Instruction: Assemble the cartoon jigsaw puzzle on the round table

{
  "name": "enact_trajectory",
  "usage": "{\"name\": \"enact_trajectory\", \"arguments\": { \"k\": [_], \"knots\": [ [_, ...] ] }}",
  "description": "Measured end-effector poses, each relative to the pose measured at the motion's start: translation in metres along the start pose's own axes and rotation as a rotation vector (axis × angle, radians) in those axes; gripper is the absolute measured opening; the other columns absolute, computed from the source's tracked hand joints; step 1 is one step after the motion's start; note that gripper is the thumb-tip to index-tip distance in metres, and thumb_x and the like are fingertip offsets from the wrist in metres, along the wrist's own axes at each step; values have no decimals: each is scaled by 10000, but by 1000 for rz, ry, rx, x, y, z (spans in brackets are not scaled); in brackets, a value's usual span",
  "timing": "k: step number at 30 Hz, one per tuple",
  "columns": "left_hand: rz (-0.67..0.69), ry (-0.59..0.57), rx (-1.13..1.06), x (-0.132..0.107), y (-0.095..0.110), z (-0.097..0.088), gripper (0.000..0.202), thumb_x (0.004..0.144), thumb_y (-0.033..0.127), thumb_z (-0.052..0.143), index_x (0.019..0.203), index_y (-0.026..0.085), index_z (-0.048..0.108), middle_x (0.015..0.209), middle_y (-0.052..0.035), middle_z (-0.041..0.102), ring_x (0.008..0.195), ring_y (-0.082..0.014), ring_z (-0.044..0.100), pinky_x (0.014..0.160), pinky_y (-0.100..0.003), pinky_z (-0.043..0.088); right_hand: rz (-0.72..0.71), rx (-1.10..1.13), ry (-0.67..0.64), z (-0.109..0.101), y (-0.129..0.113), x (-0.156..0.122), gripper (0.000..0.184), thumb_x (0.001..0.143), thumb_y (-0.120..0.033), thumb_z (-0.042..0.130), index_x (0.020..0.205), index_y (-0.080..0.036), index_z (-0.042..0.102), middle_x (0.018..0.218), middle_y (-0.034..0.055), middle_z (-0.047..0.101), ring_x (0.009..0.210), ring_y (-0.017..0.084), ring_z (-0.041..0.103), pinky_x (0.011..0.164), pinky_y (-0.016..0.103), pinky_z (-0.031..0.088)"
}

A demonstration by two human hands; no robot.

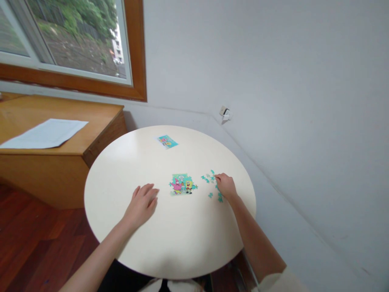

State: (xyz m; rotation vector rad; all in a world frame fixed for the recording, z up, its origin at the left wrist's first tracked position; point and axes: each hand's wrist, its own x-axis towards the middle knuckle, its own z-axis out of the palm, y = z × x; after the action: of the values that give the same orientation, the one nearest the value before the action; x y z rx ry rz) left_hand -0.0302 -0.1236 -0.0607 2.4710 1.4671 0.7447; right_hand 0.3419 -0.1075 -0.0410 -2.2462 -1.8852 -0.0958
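Note:
A partly joined jigsaw puzzle point(182, 185) with pink and yellow cartoon figures lies flat near the middle of the round white table point(182, 239). To its left, my left hand point(143, 204) rests with fingers spread, apart from the puzzle and holding nothing. My right hand point(226, 185) is over the loose puzzle pieces point(210, 195) on the right, thumb and fingertips pinched together at the edge of the pile. Whatever sits between those fingertips is too small to make out. Several teal pieces lie scattered around and partly beneath this hand.
Towards the table's far side lies a small picture card point(167, 141) in similar colours. A wooden desk point(100, 121) with a white paper sheet point(45, 134) stands at the left under the window. The wall with a socket and plug point(225, 113) runs along the right.

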Motion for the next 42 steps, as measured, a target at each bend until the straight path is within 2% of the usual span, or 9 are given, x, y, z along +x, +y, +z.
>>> {"name": "enact_trajectory", "arguments": {
  "k": [5, 11, 16, 19, 23, 26, 32, 37, 42],
  "knots": [
    [5, -3, 1, 0, 0, 0, 330, 866, 267, 385, 1091, 212, 620, 1235, -125, 601, 1208, -256, 510, 1058, -544, 328, 25, 109, 92, 6, 6, -2, 329, 874, -145, 390, 958, -179, 706, 962, 83, 703, 907, 184, 628, 855, 291, 442],
    [9, 5, -4, 0, 0, 0, 321, 868, 266, 389, 1086, 213, 619, 1235, -123, 601, 1205, -247, 513, 1066, -538, 325, 78, 425, 239, 8, 5, 3, 242, 815, -206, 443, 848, -155, 677, 896, 91, 709, 853, 193, 638, 834, 324, 482],
    [10, -11, 0, 0, 0, -1, 324, 863, 256, 391, 1091, 205, 615, 1240, -129, 596, 1209, -251, 510, 1060, -546, 328, 177, 837, 152, 10, -6, 12, 169, 777, -336, 538, 782, -185, 614, 741, 60, 705, 738, 199, 675, 708, 329, 518],
    [16, -16, 3, 1, 0, -2, 322, 864, 254, 388, 1087, 203, 614, 1241, -130, 594, 1215, -253, 505, 1058, -546, 329, 221, 1113, 73, 7, -14, 14, 246, 734, -421, 618, 806, -186, 602, 708, 60, 704, 670, 199, 683, 624, 312, 522],
    [17, -18, 6, 0, 0, -2, 320, 863, 251, 389, 1088, 208, 612, 1237, -127, 596, 1210, -253, 509, 1057, -549, 332, 209, 1328, -17, 0, -22, 10, 425, 653, -435, 719, 996, -196, 641, 760, 52, 708, 723, 192, 690, 681, 316, 532],
    [20, -13, 10, 0, 0, -2, 319, 865, 251, 389, 1089, 212, 611, 1236, -126, 596, 1211, -250, 509, 1060, -547, 330, 234, 1420, -73, -4, -26, 7, 500, 614, -426, 756, 1049, -201, 653, 771, 43, 700, 733, 183, 682, 724, 328, 531],
    [20, -14, 13, 0, 0, -1, 318, 865, 253, 390, 1085, 207, 615, 1232, -128, 598, 1210, -254, 509, 1056, -552, 333, 294, 1540, -52, 0, -34, 5, 471, 554, -447, 786, 923, -218, 606, 776, 35, 705, 758, 198, 686, 727, 334, 515],
    [20, -4, 4, 0, -1, 0, 319, 866, 257, 390, 1085, 208, 617, 1232, -129, 598, 1203, -255, 513, 1055, -553, 333, 353, 1544, -53, 1, -41, 3, 455, 581, -496, 764, 851, -229, 513, 836, 64, 729, 840, 241, 701, 719, 332, 494],
    [14, -21, 4, 0, 0, -2, 328, 869, 262, 387, 1098, 208, 616, 1240, -127, 595, 1215, -253, 504, 1063, -551, 325, 360, 1487, -48, 6, -42, 5, 463, 540, -520, 767, 793, -217, 524, 819, 69, 724, 837, 225, 686, 665, 292, 461]
  ]
}}
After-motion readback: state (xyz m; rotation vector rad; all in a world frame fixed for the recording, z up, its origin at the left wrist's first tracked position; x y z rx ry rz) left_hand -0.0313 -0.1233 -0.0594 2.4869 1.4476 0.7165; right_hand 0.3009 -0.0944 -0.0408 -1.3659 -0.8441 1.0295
